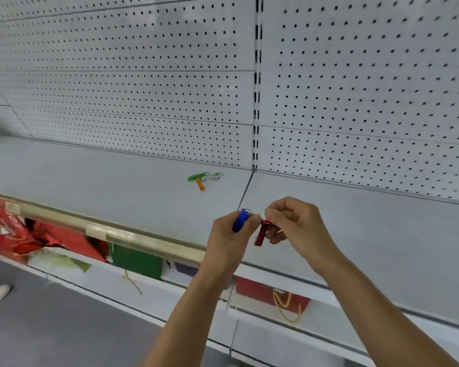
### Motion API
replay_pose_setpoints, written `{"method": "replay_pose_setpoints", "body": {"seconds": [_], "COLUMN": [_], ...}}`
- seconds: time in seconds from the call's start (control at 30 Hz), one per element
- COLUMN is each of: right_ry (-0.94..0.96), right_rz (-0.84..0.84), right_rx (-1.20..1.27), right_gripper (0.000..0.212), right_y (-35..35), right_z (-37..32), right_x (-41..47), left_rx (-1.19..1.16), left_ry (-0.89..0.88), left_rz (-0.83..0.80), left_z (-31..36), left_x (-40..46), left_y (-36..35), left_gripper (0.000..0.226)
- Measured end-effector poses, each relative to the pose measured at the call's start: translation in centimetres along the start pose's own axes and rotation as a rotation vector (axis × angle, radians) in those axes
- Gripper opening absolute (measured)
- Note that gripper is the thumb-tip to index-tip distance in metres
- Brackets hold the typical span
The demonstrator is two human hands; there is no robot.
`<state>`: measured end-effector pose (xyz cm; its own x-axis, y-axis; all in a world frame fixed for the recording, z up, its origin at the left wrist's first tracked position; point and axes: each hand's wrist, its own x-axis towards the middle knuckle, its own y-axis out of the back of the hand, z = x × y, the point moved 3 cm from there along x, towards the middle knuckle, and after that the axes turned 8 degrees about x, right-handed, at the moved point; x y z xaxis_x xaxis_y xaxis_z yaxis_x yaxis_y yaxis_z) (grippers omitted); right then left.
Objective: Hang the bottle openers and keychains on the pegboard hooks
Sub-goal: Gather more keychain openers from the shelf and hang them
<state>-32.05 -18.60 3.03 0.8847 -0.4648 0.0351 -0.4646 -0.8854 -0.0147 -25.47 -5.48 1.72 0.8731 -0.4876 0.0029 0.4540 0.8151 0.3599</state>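
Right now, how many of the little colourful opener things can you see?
5, I think: a blue one in the left hand, a red one in the right hand, and green, orange and white ones on the shelf. More may hide in that bunch.

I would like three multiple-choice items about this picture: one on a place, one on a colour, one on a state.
1. Where do the spare green, white and orange openers lie?
A. on the shelf
B. on a pegboard hook
C. on the floor

2. What colour is the opener in the left hand?
A. green
B. blue
C. yellow

3. How is the red opener held?
A. lying loose on the shelf
B. hanging from the right hand's grip
C. pinned to the pegboard

Answers: 1 A, the spare openers rest on the shelf. 2 B, the left hand holds the blue opener. 3 B, the red opener dangles under the right hand.
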Motion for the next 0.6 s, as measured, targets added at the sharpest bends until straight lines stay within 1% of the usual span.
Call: {"method": "replay_pose_setpoints", "body": {"seconds": [0.1,0.2,0.4,0.47,0.6], "right_ry": [-0.004,0.002,0.029,0.059,0.113], "right_rz": [0.024,0.054,0.185,0.232,0.299], "right_rx": [0.017,0.043,0.022,0.009,0.005], "right_gripper": [0.008,0.009,0.011,0.011,0.012], "right_y": [2.4,4.9,11.1,13.5,19.1], "right_z": [-0.7,-1.6,-2.9,-3.4,-5.0], "right_x": [-3.3,-6.1,-10.6,-11.9,-14.4], "left_rx": [0.013,0.044,0.042,0.011,-0.093], "left_ry": [-0.016,-0.049,-0.164,-0.186,-0.157], "left_rz": [-0.035,-0.053,-0.124,-0.149,-0.201], "left_z": [1.6,3.3,7.3,8.7,11.5], "left_x": [-2.4,-4.3,-7.3,-8.4,-10.3], "left_y": [-2.0,-4.1,-9.4,-11.5,-16.2], "left_gripper": [0.032,0.035,0.027,0.026,0.031]}}
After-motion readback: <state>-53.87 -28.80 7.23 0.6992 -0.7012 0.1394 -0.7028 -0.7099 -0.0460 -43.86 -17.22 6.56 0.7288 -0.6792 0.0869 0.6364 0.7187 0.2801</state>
